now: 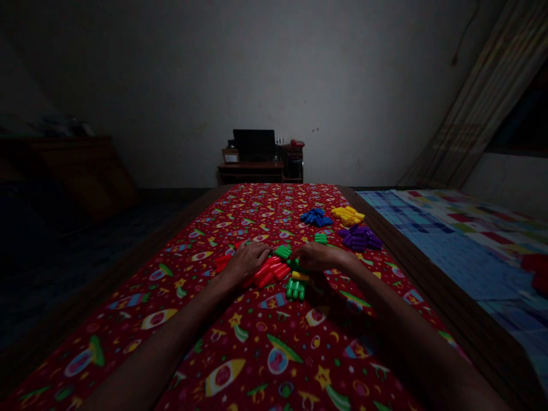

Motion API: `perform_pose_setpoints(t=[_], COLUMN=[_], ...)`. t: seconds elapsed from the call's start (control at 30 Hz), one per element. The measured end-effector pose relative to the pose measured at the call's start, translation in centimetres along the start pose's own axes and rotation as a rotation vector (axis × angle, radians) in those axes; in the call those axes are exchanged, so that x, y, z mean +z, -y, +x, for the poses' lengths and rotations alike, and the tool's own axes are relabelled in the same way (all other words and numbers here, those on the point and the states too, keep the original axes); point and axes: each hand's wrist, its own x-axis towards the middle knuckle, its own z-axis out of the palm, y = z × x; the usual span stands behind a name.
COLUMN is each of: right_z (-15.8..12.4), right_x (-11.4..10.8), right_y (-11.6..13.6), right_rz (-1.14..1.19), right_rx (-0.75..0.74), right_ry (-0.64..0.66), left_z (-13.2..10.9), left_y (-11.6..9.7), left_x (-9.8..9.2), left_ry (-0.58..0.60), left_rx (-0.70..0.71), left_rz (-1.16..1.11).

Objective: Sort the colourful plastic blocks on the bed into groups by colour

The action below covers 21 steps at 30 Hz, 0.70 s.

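My left hand (250, 258) lies palm down over a heap of red plastic building pieces (272, 271), its fingers stretched out across them. To its right, my right hand (317, 256) bends down with its fingers drawn together at some green pieces, which it partly covers. A joined green block (295, 289) with finger-like ends lies just below that hand, and a single yellow piece (300, 276) rests across its top. Between the hands sits another green cluster (283, 252). A further green block (320, 238) is beyond my right hand.
Piles of blue pieces (315, 217), yellow pieces (348, 215) and purple pieces (361, 237) lie at the right on the red patterned cloth (231, 342). A brown table edge (479, 337) borders it. Beyond stands a desk with a dark monitor (254, 145); a bed (428, 245) is at the right.
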Motion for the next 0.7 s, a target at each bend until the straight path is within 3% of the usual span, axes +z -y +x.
perform_pose_setpoints(t=[0.1, 0.2, 0.47, 0.7], right_z=[-0.2, -0.4, -0.5, -0.5], right_x=[-0.1, -0.2, -0.6, 0.8], right_y=[-0.8, -1.3, -4.7, -7.2], right_rz=[0.107, 0.157, 0.113, 0.038], right_rx=[-0.03, -0.034, 0.146, 0.307], right_ry=[0.045, -0.004, -0.439, -0.672], left_z=[0.0, 0.0, 0.0, 0.0], left_y=[-0.2, -0.3, -0.2, -0.4], left_x=[-0.3, -0.4, -0.2, -0.4], left_ry=[0.01, 0.016, 0.0, 0.022], left_rx=[0.005, -0.001, -0.007, -0.004], left_rz=[-0.005, -0.014, -0.045, -0.002])
